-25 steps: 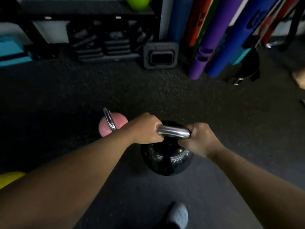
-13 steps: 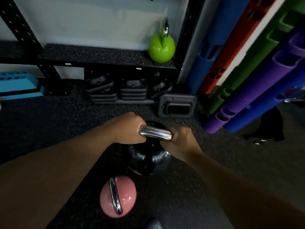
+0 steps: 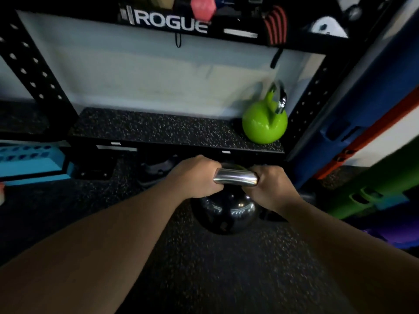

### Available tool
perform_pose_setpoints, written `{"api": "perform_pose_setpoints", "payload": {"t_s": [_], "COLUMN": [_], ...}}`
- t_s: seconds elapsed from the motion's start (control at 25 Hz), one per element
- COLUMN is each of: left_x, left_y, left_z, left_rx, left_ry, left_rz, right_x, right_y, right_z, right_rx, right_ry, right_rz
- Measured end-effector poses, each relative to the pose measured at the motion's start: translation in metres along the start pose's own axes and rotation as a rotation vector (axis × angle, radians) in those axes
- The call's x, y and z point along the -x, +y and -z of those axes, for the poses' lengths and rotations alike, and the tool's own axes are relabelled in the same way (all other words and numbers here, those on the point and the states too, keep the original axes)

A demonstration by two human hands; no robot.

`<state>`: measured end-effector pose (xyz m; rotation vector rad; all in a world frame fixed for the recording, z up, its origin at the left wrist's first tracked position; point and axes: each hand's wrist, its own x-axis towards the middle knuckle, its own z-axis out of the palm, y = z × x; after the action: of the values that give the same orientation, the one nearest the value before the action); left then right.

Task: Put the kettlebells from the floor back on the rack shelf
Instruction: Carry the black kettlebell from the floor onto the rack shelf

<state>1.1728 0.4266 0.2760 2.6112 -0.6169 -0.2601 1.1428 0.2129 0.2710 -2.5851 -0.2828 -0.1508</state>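
Left hand (image 3: 196, 176) and right hand (image 3: 268, 185) both clenched on chrome handle (image 3: 235, 177) of black kettlebell (image 3: 224, 210), suspended below hands, before rack shelf (image 3: 158, 129); green kettlebell (image 3: 264, 124) ahead-right of hands on shelf; "ROGUE" lettering (image 3: 169, 23) on crossbar above

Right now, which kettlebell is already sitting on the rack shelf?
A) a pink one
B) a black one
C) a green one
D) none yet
C: the green kettlebell stands at the right end of the rack shelf, while the black kettlebell hangs below shelf height, its steel handle gripped by the left hand and the right hand.
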Motion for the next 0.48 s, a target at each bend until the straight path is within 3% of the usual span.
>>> {"api": "perform_pose_setpoints", "payload": {"t_s": [0.24, 0.48], "left_x": [-0.104, -0.207], "left_y": [-0.065, -0.101], "left_z": [0.047, 0.045], "left_rx": [-0.133, -0.259], "left_ry": [0.087, 0.315], "left_rz": [-0.009, 0.024], "right_x": [-0.138, -0.252], "right_y": [0.004, 0.054], "right_z": [-0.018, -0.038], "right_rx": [0.037, 0.145], "right_ry": [0.113, 0.167], "right_rz": [0.107, 0.172]}}
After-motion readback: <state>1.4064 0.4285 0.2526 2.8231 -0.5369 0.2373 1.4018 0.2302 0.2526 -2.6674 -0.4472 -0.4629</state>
